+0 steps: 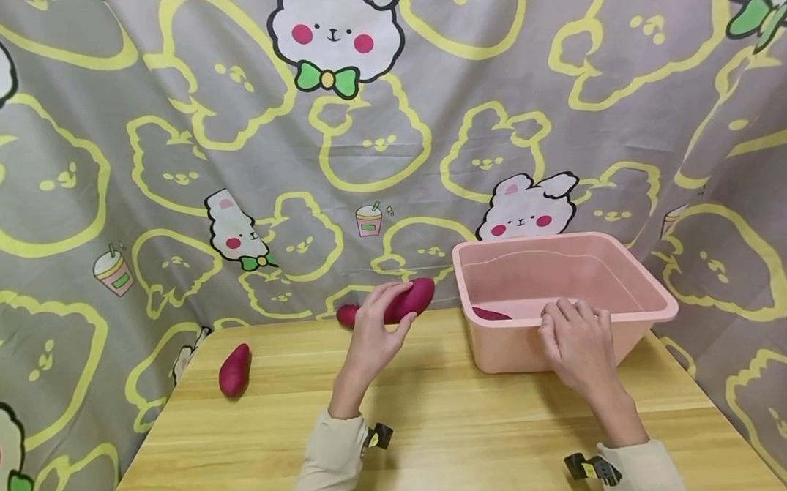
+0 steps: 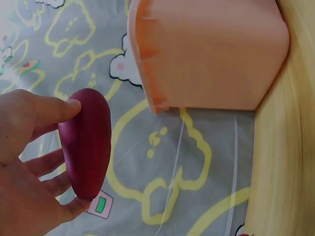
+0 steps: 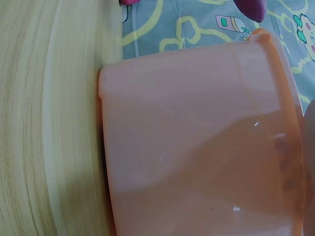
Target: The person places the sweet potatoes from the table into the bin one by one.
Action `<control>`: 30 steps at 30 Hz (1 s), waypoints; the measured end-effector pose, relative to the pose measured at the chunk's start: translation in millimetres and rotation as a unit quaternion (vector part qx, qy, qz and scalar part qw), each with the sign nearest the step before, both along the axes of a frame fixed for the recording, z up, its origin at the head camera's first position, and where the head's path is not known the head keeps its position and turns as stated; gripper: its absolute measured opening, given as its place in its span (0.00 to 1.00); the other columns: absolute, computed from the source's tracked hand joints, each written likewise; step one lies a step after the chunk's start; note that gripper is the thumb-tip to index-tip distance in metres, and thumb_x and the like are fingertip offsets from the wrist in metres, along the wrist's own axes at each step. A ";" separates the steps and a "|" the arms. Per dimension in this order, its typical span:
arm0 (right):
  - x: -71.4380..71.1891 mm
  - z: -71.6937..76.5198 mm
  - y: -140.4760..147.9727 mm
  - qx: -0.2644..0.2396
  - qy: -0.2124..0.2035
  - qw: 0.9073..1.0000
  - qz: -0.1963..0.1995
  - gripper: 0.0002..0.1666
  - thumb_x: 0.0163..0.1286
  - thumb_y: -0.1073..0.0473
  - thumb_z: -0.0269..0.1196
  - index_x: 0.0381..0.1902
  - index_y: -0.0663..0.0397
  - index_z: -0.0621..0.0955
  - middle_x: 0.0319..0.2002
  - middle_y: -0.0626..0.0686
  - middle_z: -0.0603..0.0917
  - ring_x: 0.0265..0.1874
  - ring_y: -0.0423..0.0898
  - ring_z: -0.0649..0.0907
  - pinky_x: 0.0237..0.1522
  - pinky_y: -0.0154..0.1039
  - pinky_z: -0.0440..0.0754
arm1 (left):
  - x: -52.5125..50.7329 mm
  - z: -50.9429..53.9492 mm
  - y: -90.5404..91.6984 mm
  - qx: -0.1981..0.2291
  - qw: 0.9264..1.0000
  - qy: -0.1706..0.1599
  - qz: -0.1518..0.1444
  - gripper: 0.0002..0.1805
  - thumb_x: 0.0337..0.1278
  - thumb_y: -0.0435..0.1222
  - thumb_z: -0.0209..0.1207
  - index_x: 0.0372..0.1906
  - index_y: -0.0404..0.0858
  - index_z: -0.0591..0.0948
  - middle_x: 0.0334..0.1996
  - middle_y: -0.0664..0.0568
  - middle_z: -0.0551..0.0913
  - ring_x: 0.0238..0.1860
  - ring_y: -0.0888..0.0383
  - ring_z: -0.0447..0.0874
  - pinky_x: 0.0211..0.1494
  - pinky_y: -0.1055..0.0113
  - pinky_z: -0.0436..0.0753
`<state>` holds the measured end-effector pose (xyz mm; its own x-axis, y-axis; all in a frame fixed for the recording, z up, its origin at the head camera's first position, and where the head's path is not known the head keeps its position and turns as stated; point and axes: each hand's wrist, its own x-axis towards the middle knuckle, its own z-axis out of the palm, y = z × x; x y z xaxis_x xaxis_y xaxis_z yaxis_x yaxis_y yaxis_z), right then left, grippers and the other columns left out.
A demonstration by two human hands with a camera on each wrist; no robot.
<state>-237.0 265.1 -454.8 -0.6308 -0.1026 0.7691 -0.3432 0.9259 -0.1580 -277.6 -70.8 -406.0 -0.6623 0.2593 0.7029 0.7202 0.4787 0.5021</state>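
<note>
My left hand (image 1: 373,336) pinches a purple-red sweet potato (image 1: 414,300) between thumb and fingers, above the table and left of the pink plastic bin (image 1: 506,349). In the left wrist view the held sweet potato (image 2: 87,145) is long and smooth, with a narrower lower end. The fingers of my right hand (image 1: 581,347) curl over the bin's near rim. Inside the bin, part of one sweet potato (image 1: 490,314) shows; the near wall hides the rest of the floor. Behind my left hand lies another sweet potato (image 1: 347,315), partly covered.
A further sweet potato (image 1: 235,371) lies near the left edge of the light wooden table (image 1: 454,433). A grey curtain (image 1: 285,170) with cartoon rabbits hangs close behind the table and along both sides. The bin stands at the table's back right.
</note>
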 end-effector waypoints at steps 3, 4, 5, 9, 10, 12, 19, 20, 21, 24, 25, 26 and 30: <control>0.5 -0.8 -0.6 0.001 -0.004 1.000 -0.001 0.17 0.75 0.54 0.43 0.34 0.54 0.76 0.33 0.56 0.78 0.37 0.61 0.74 0.45 0.62 0.65 | 0.6 1.4 4.3 0.003 1.000 -0.002 -0.005 0.24 0.58 0.30 0.71 0.61 0.40 0.83 0.58 0.46 0.82 0.60 0.50 0.80 0.59 0.52 0.82; 0.5 -0.9 -0.8 0.002 -0.006 1.000 -0.001 0.17 0.75 0.54 0.43 0.34 0.54 0.76 0.33 0.56 0.78 0.37 0.61 0.74 0.45 0.62 0.65 | 0.8 2.1 5.8 0.005 1.000 -0.003 -0.008 0.24 0.58 0.31 0.71 0.61 0.40 0.83 0.58 0.46 0.82 0.61 0.50 0.79 0.59 0.52 0.82; 0.6 -1.0 -1.0 0.002 -0.007 1.000 -0.002 0.17 0.75 0.54 0.43 0.34 0.54 0.76 0.33 0.55 0.78 0.37 0.61 0.74 0.45 0.62 0.65 | 0.8 2.8 7.3 0.005 1.000 -0.003 -0.010 0.24 0.59 0.31 0.71 0.61 0.40 0.83 0.58 0.46 0.82 0.61 0.50 0.79 0.59 0.52 0.81; 1.0 -0.3 -1.1 0.002 -0.007 1.000 -0.003 0.16 0.75 0.54 0.44 0.34 0.54 0.75 0.33 0.55 0.77 0.37 0.61 0.74 0.45 0.62 0.65 | 0.2 6.1 13.4 0.004 1.000 -0.006 -0.017 0.24 0.59 0.31 0.71 0.62 0.40 0.82 0.58 0.48 0.82 0.60 0.52 0.79 0.59 0.54 0.81; 1.0 -0.1 -1.0 0.001 -0.007 1.000 -0.003 0.16 0.75 0.54 0.44 0.34 0.54 0.75 0.33 0.55 0.77 0.37 0.61 0.74 0.45 0.61 0.65 | -0.1 6.9 15.0 0.003 1.000 -0.007 -0.018 0.24 0.59 0.31 0.71 0.62 0.41 0.82 0.58 0.49 0.82 0.61 0.53 0.78 0.59 0.54 0.81; 1.1 0.5 -0.8 0.001 -0.006 1.000 -0.003 0.16 0.75 0.54 0.44 0.34 0.54 0.76 0.33 0.55 0.77 0.37 0.61 0.74 0.45 0.61 0.65 | -0.9 8.3 18.2 0.000 1.000 -0.012 -0.020 0.25 0.60 0.31 0.70 0.62 0.42 0.82 0.59 0.50 0.81 0.61 0.54 0.77 0.61 0.55 0.80; 1.1 0.5 -0.3 0.002 -0.007 1.000 -0.004 0.16 0.75 0.54 0.44 0.34 0.54 0.76 0.33 0.55 0.77 0.38 0.61 0.74 0.44 0.61 0.65 | -3.6 11.5 30.0 -0.007 0.999 -0.016 -0.029 0.24 0.61 0.32 0.70 0.63 0.43 0.82 0.59 0.51 0.81 0.60 0.55 0.77 0.62 0.55 0.78; 1.0 0.2 -0.2 0.002 -0.008 1.000 -0.003 0.16 0.75 0.54 0.44 0.34 0.54 0.76 0.33 0.55 0.78 0.38 0.61 0.74 0.45 0.61 0.65 | -3.7 11.9 31.7 -0.007 0.999 -0.016 -0.030 0.24 0.61 0.33 0.70 0.63 0.43 0.82 0.59 0.51 0.81 0.60 0.54 0.77 0.62 0.55 0.78; 1.0 0.1 -0.2 0.002 -0.009 1.000 -0.003 0.16 0.75 0.54 0.44 0.34 0.54 0.76 0.33 0.55 0.78 0.38 0.61 0.74 0.45 0.61 0.65 | -3.8 12.2 33.3 -0.008 0.999 -0.017 -0.031 0.24 0.60 0.33 0.70 0.63 0.43 0.82 0.59 0.51 0.81 0.60 0.54 0.77 0.62 0.55 0.78; 1.0 -0.1 -0.4 0.002 -0.011 1.000 -0.003 0.16 0.75 0.54 0.44 0.34 0.53 0.76 0.34 0.55 0.78 0.38 0.61 0.74 0.45 0.61 0.65 | -4.0 13.6 38.4 -0.010 0.999 -0.022 -0.033 0.25 0.60 0.32 0.70 0.63 0.43 0.82 0.59 0.51 0.81 0.61 0.54 0.77 0.61 0.55 0.78; 1.0 -0.1 -0.4 0.001 -0.011 1.000 -0.003 0.16 0.75 0.54 0.44 0.34 0.53 0.76 0.34 0.55 0.78 0.38 0.61 0.74 0.45 0.61 0.65 | -3.7 14.3 40.1 -0.010 0.999 -0.026 -0.034 0.25 0.60 0.32 0.70 0.63 0.43 0.82 0.59 0.51 0.81 0.61 0.54 0.76 0.61 0.56 0.78; 1.1 0.0 -0.5 0.001 -0.012 1.000 -0.003 0.16 0.75 0.54 0.44 0.34 0.53 0.76 0.34 0.55 0.78 0.38 0.60 0.74 0.45 0.61 0.65 | -3.6 15.1 42.0 -0.011 0.999 -0.027 -0.036 0.25 0.60 0.32 0.70 0.63 0.43 0.82 0.59 0.51 0.81 0.61 0.54 0.76 0.61 0.56 0.78; 1.3 0.3 -0.5 -0.001 -0.012 1.000 -0.003 0.16 0.75 0.54 0.44 0.34 0.54 0.76 0.34 0.55 0.78 0.39 0.61 0.74 0.45 0.61 0.65 | -4.1 17.7 50.0 -0.014 0.999 -0.024 -0.042 0.25 0.60 0.31 0.69 0.62 0.43 0.82 0.60 0.52 0.80 0.61 0.54 0.76 0.61 0.57 0.79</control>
<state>-235.7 264.7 -454.5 -0.6497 -0.0963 0.7541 -0.3329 0.9278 -0.1684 -281.7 -20.8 -388.3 -0.6709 0.3336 0.6623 0.7332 0.4321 0.5251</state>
